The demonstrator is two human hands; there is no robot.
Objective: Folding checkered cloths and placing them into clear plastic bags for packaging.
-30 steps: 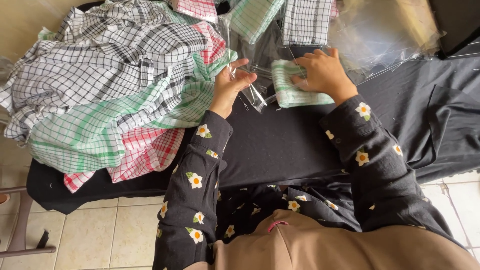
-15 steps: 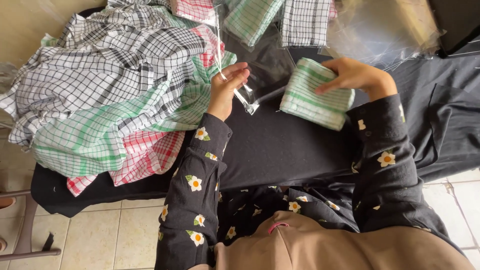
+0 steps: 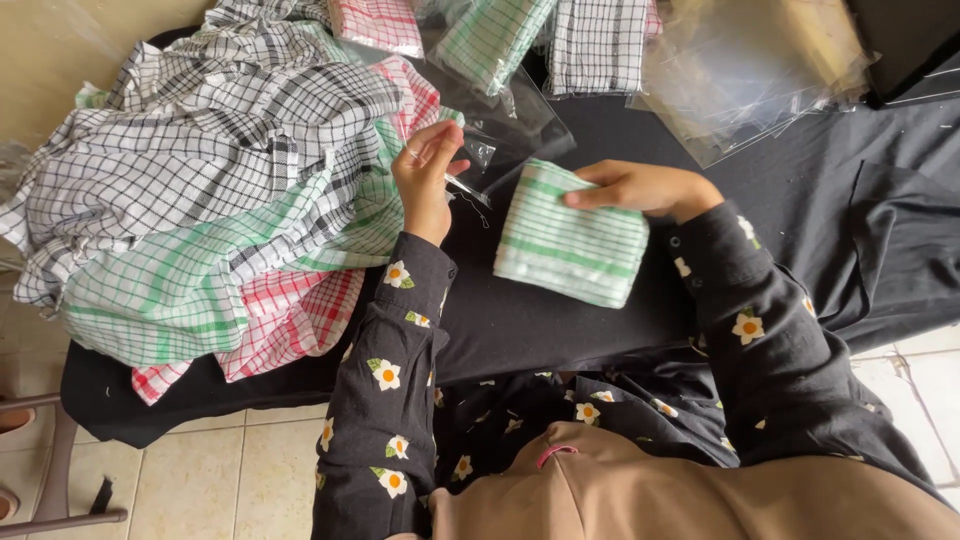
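Item: folded cloth (image 3: 570, 245), green-striped white, lying on the black table cover (image 3: 560, 330) near the front edge, between the two hands. Right hand (image 3: 640, 187): fingers curled over the cloth's upper right corner, pinching it, the rest of the cloth flat on the cover. Left hand (image 3: 428, 175): raised just left of the cloth, thumb and fingertips pinched on the edge of a clear bag (image 3: 490, 135); the bag's mouth cannot be told open or shut. Adjacent stock: loose heap of checked cloths (image 3: 220, 200) in black, green and red, spilling over the left edge of the table; three packed cloths (image 3: 490, 30) along the far edge; stack of empty clear bags (image 3: 750, 70) at far right. Risks, as judged: the cloth is held by one corner only, so a lift may let the fold fall open; the film is thin and slack, so the bag's mouth may collapse or slip from the pinch as the cloth goes toward it; a corner of cloth may catch on the bag's edge and bunch; the heap, overhanging the table, may slide floorward if nudged by the left forearm.
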